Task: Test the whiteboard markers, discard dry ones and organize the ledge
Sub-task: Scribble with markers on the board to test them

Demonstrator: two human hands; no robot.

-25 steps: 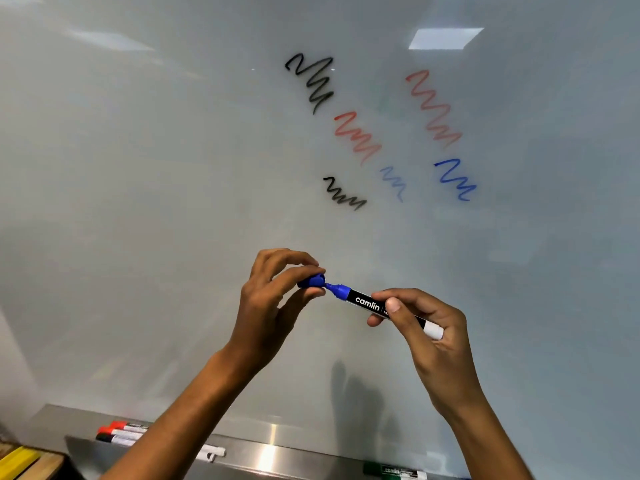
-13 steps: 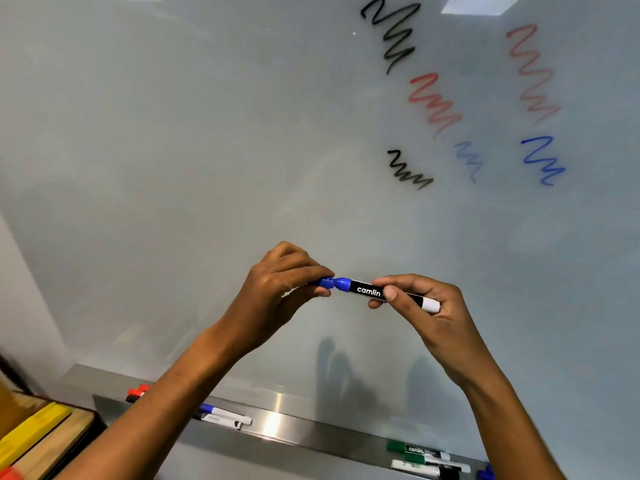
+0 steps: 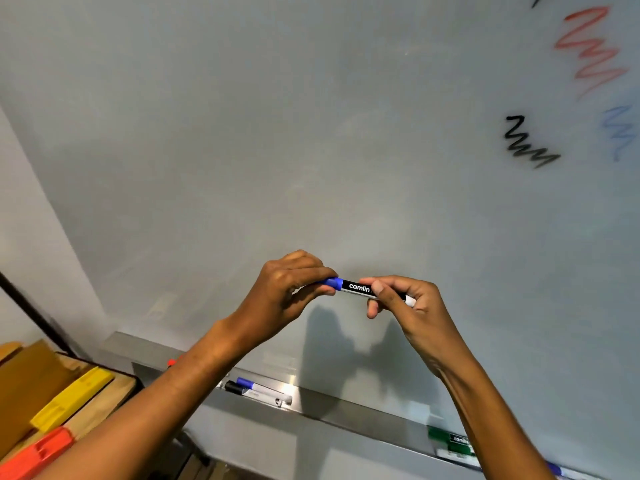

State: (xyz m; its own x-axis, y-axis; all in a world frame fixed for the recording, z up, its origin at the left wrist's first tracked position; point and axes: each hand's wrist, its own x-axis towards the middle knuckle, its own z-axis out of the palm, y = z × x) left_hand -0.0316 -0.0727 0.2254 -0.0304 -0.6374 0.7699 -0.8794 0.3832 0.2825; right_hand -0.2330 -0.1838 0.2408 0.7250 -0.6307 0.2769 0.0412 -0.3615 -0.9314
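Note:
I hold a blue whiteboard marker [image 3: 358, 287] level in front of the whiteboard [image 3: 311, 150]. My left hand [image 3: 287, 292] grips its blue cap end, and the cap sits on the marker. My right hand [image 3: 412, 303] pinches the black and white barrel. Below runs the metal ledge [image 3: 346, 410]. On it lie a blue marker and a black marker [image 3: 256, 389] left of centre, a red marker tip [image 3: 172, 362] behind my left forearm, and green markers [image 3: 450, 443] to the right.
Black [image 3: 526, 143], red [image 3: 592, 50] and faint blue [image 3: 620, 129] test scribbles mark the board at the upper right. A wooden box [image 3: 104, 396] with yellow [image 3: 72, 396] and orange [image 3: 34, 455] blocks stands at the lower left.
My left hand has pushed the blue cap onto the marker tip, and my hands have come closer together. The view has swung left and down, showing more of the ledge and the wooden box.

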